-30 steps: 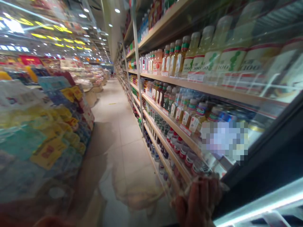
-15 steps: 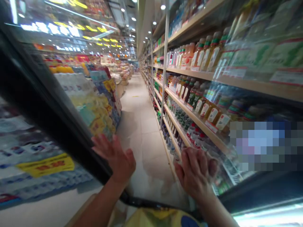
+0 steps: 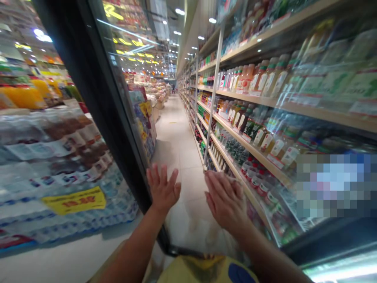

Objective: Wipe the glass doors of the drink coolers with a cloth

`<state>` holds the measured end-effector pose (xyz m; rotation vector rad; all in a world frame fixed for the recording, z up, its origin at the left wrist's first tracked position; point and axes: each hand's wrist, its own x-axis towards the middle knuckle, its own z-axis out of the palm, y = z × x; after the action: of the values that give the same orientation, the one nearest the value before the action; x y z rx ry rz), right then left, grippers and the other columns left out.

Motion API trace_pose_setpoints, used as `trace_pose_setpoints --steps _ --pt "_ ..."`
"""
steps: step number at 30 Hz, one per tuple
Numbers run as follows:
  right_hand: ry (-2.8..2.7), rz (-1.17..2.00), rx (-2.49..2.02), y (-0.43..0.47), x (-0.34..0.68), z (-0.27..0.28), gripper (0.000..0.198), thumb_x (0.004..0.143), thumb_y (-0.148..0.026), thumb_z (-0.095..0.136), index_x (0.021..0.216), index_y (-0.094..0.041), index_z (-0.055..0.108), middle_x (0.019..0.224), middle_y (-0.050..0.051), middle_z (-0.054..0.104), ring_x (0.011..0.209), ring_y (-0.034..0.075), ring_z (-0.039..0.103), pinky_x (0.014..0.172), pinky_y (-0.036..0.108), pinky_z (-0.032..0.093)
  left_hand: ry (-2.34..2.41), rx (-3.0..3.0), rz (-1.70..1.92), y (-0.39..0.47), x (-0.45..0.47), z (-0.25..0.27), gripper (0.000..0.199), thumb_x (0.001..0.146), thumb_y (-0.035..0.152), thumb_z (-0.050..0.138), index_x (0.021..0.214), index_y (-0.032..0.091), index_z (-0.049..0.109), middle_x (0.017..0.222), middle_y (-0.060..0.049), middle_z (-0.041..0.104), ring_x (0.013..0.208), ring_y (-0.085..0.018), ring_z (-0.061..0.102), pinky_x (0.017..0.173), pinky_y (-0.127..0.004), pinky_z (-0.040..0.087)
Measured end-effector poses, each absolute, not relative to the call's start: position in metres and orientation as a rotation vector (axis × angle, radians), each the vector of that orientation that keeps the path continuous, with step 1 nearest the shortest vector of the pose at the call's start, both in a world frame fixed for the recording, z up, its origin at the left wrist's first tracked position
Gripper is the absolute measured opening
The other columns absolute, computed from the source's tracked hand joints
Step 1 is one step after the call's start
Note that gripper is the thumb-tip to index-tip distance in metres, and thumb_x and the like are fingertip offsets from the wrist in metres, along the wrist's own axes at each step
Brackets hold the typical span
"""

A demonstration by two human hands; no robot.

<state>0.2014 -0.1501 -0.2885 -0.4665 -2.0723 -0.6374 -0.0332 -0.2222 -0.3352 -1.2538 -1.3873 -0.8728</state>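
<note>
A glass door with a thick black frame [image 3: 94, 94] stands slantwise in front of me, its lower bar running near my waist. My left hand [image 3: 163, 186] is raised at the pane beside the frame, fingers spread and nothing in it. Across from it, my right hand [image 3: 226, 198] is also up at the glass, palm away from me, its fingers stretched out and close together. Neither hand holds anything. Whether the palms press on the glass or hover just before it, I cannot tell.
Shelves of bottled drinks [image 3: 268, 80] line the right side. Wrapped packs of bottles [image 3: 55, 155] with a yellow price sign [image 3: 75, 200] are stacked at left. A pale tiled aisle [image 3: 171, 135] runs ahead. Reflections overlie the pane. Yellow cloth [image 3: 188, 271] shows below.
The door frame has shifted right and stands steeper in view. My left hand has moved right with it. My right hand's curled fingers have straightened, and it has moved slightly left.
</note>
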Motion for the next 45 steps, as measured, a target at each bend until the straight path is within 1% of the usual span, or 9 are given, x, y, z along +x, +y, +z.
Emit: trace_pose_setpoints --steps 5,7,12,19,23,27,35,41,45 --pt "-1.77 -0.669 -0.757 -0.149 0.201 -0.242 0.072 0.101 -0.04 0.046 0.16 -0.009 0.019 0.159 0.019 0.037 0.152 0.035 0.026 0.123 0.053 0.015 -1.36 -1.262 -0.884 -0.229 -0.023 -0.328 0.065 0.1 0.031 0.045 0.16 0.028 0.021 0.167 -0.008 0.011 0.154 -0.033 0.005 0.125 -0.058 0.011" --pt "-1.805 -0.71 -0.707 -0.158 0.185 -0.256 0.072 0.099 -0.04 0.05 0.159 -0.008 0.024 0.157 0.019 0.04 0.153 0.033 0.024 0.124 0.052 0.014 -1.359 -1.26 -0.882 -0.232 -0.021 -0.327 0.065 0.099 0.03 0.045 0.16 0.028 0.021 0.168 -0.008 0.011 0.154 -0.033 0.006 0.125 -0.058 0.01" --pt "-2.098 -0.709 -0.337 -0.179 0.154 -0.308 0.052 0.097 -0.028 0.055 0.149 -0.022 0.048 0.148 0.004 0.056 0.15 0.016 0.031 0.126 0.035 0.007 -1.363 -1.271 -0.897 -0.237 -0.02 -0.329 0.067 0.098 0.029 0.051 0.159 0.03 0.025 0.167 -0.007 0.013 0.154 -0.032 0.007 0.125 -0.058 0.01" --pt "-1.719 -0.675 -0.775 -0.163 0.179 -0.247 0.067 0.101 -0.034 0.043 0.16 -0.013 0.022 0.159 0.017 0.039 0.151 0.033 0.029 0.123 0.052 0.016 -1.348 -1.297 -0.912 -0.242 -0.018 -0.329 0.067 0.097 0.028 0.051 0.159 0.028 0.025 0.167 -0.007 0.013 0.154 -0.033 0.006 0.125 -0.058 0.008" --pt "-1.784 -0.747 -0.668 -0.178 0.159 -0.294 0.062 0.098 -0.032 0.049 0.155 -0.01 0.037 0.149 0.018 0.052 0.148 0.03 0.035 0.123 0.05 0.017 -1.355 -1.301 -0.939 -0.246 -0.016 -0.33 0.07 0.094 0.029 0.057 0.158 0.03 0.028 0.165 -0.008 0.019 0.154 -0.032 0.008 0.125 -0.057 0.009" --pt "-1.928 -0.738 -0.466 -0.188 0.153 -0.342 0.047 0.094 -0.028 0.058 0.142 -0.023 0.056 0.131 0.005 0.069 0.141 0.018 0.044 0.125 0.038 0.013 -1.355 -1.306 -0.936 -0.248 -0.016 -0.33 0.069 0.095 0.03 0.058 0.158 0.029 0.029 0.165 -0.008 0.017 0.154 -0.033 0.008 0.126 -0.056 0.009" --pt "-1.551 -0.613 -0.896 -0.161 0.193 -0.288 0.066 0.099 -0.029 0.04 0.159 -0.006 0.024 0.158 0.025 0.036 0.152 0.035 0.026 0.121 0.057 0.022 -1.373 -1.292 -0.925 -0.248 -0.015 -0.333 0.069 0.095 0.029 0.057 0.157 0.031 0.029 0.165 -0.009 0.021 0.154 -0.033 0.009 0.124 -0.059 0.011" --pt "-1.845 -0.701 -0.614 -0.185 0.163 -0.333 0.069 0.095 -0.028 0.054 0.158 -0.018 0.03 0.139 0.013 0.062 0.142 0.026 0.044 0.123 0.043 0.019 -1.352 -1.318 -0.939 -0.252 -0.015 -0.332 0.07 0.095 0.028 0.059 0.158 0.03 0.029 0.165 -0.009 0.019 0.154 -0.032 0.008 0.125 -0.057 0.007" --pt "-1.722 -0.676 -0.736 -0.167 0.189 -0.294 0.068 0.097 -0.029 0.048 0.16 -0.016 0.024 0.15 0.017 0.052 0.146 0.031 0.039 0.122 0.05 0.02 -1.363 -1.328 -0.907 -0.254 -0.016 -0.33 0.071 0.096 0.027 0.056 0.159 0.028 0.023 0.167 -0.007 0.011 0.155 -0.034 0.004 0.125 -0.059 0.005"
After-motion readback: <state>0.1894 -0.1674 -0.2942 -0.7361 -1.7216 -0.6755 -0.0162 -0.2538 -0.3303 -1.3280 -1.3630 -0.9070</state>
